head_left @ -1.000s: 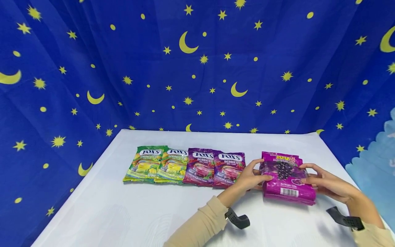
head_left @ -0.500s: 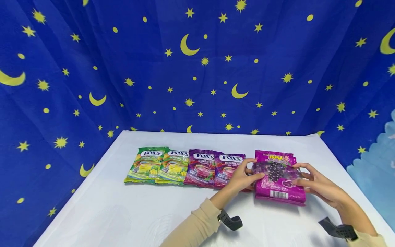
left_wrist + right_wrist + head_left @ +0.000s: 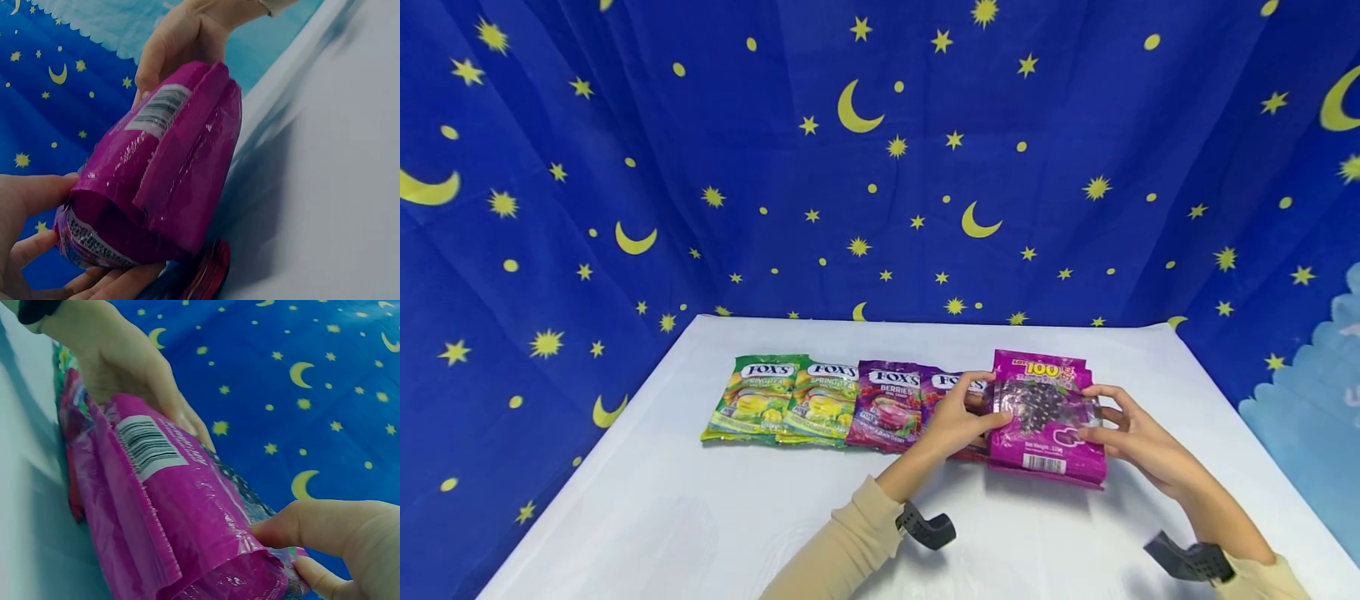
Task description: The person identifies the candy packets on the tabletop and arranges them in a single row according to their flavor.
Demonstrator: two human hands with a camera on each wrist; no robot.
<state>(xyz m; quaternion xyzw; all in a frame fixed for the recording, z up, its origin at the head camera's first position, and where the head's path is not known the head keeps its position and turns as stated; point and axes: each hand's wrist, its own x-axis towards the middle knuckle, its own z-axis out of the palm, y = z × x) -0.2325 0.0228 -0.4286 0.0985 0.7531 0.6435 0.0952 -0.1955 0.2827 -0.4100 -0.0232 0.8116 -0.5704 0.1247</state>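
A magenta candy bag [image 3: 1047, 446] with a dark berry picture and a barcode is held between both hands, above the table at the right of the row. My left hand [image 3: 953, 425] grips its left side, thumb on the front. On its right side my right hand [image 3: 1138, 446] holds on, thumb in front. Another magenta edge shows behind its top right; whether that is a second bag I cannot tell. In the left wrist view, the bag's bottom seam and barcode [image 3: 159, 109] face the camera. The bag partly covers the rightmost purple Berries candy bag [image 3: 934, 400].
On the white table [image 3: 700, 517], two green-yellow Spring Tea candy bags [image 3: 752, 404] overlap at the left. Beside them lies another purple Berries bag [image 3: 887, 408]. A blue curtain [image 3: 775, 167] with yellow moons and stars hangs behind the table.
Both hands have carried the magenta bag leftward and slightly up. It now overlaps the rightmost purple bag in the head view. The other bags have not moved.
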